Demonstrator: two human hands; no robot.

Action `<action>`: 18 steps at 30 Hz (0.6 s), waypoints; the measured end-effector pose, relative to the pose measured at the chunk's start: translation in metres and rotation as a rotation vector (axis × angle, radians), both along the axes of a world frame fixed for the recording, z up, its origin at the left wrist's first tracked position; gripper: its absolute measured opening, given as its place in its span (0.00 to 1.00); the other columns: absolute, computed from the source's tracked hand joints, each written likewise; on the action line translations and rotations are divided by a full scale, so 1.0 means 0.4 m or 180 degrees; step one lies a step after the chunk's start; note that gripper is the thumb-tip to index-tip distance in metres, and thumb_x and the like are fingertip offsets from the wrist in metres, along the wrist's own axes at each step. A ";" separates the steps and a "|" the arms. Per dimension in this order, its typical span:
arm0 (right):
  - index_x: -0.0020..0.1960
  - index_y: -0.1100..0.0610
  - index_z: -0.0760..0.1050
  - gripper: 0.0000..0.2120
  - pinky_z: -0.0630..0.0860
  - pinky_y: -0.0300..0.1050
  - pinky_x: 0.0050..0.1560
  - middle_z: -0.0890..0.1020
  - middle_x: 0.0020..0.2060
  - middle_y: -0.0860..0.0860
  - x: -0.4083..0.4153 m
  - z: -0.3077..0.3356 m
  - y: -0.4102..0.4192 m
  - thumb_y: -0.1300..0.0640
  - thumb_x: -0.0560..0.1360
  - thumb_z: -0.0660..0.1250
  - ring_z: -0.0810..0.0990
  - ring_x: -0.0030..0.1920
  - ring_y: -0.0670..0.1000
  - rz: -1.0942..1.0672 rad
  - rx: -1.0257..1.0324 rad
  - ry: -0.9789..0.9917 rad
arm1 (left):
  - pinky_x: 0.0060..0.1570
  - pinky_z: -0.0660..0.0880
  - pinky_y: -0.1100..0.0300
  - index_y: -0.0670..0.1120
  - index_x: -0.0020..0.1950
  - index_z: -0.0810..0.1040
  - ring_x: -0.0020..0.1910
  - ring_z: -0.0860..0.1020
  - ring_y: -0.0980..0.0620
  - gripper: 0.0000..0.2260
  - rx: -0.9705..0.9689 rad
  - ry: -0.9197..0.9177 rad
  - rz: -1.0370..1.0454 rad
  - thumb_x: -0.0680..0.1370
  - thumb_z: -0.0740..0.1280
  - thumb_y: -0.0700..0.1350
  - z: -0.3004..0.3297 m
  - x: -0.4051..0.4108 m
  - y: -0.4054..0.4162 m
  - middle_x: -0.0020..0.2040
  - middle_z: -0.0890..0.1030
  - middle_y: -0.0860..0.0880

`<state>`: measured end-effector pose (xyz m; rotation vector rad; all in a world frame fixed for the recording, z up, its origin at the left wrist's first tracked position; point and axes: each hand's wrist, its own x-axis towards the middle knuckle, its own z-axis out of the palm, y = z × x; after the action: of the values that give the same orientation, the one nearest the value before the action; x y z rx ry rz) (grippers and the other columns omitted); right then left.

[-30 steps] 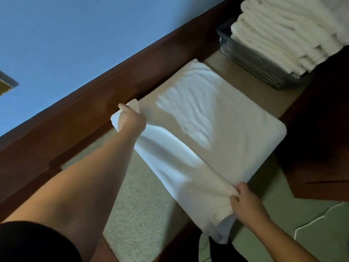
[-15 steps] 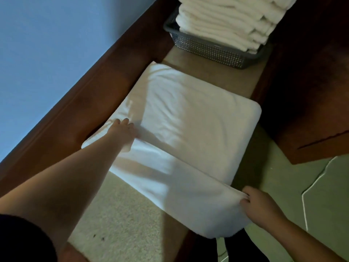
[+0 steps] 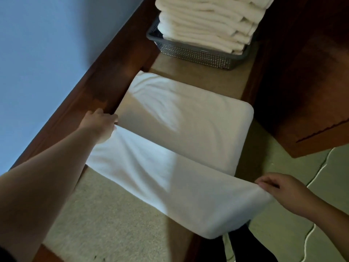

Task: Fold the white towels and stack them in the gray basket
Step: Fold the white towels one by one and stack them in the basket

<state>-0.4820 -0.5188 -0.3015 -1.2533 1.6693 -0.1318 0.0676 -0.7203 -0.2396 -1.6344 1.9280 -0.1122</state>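
A white towel [image 3: 170, 148] was spread on the counter [image 3: 113, 233] between the hands, its near edge pinched at one corner by the left hand [image 3: 100, 125] and at the other by the right hand [image 3: 283, 191]. Beyond them stood the gray basket [image 3: 192, 53], stacked with folded towels [image 3: 207, 21].

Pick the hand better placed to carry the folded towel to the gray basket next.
Left, probably. The left hand grips the white towel at its far edge, closer to the gray basket of stacked folded towels. The right hand pinches the near corner, farther away.
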 end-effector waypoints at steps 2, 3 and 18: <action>0.56 0.45 0.83 0.08 0.77 0.42 0.47 0.85 0.50 0.42 0.001 -0.005 -0.010 0.55 0.83 0.67 0.82 0.51 0.43 0.0095 0.0064 0.0014 | 0.58 0.68 0.47 0.53 0.66 0.74 0.63 0.71 0.42 0.11 0.0046 -0.0023 0.0072 0.86 0.59 0.52 -0.006 -0.010 -0.008 0.60 0.80 0.46; 0.56 0.44 0.82 0.08 0.77 0.42 0.47 0.85 0.51 0.42 0.000 -0.007 -0.016 0.55 0.83 0.67 0.82 0.52 0.43 0.0116 0.0023 0.0045 | 0.58 0.68 0.47 0.53 0.66 0.74 0.63 0.71 0.43 0.11 0.0042 -0.0040 0.0079 0.86 0.59 0.51 -0.011 -0.012 -0.013 0.60 0.80 0.46; 0.69 0.50 0.78 0.15 0.73 0.47 0.56 0.81 0.61 0.49 -0.008 -0.014 -0.101 0.53 0.84 0.66 0.77 0.57 0.49 -0.0009 -0.0296 0.0378 | 0.60 0.68 0.45 0.56 0.67 0.73 0.65 0.68 0.43 0.17 0.0324 -0.0184 0.0328 0.79 0.61 0.45 -0.070 -0.065 -0.081 0.62 0.78 0.48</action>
<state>-0.4850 -0.5593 -0.3072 -1.3508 1.7842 -0.1402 0.0415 -0.7526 -0.2677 -1.6412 1.7735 -0.0195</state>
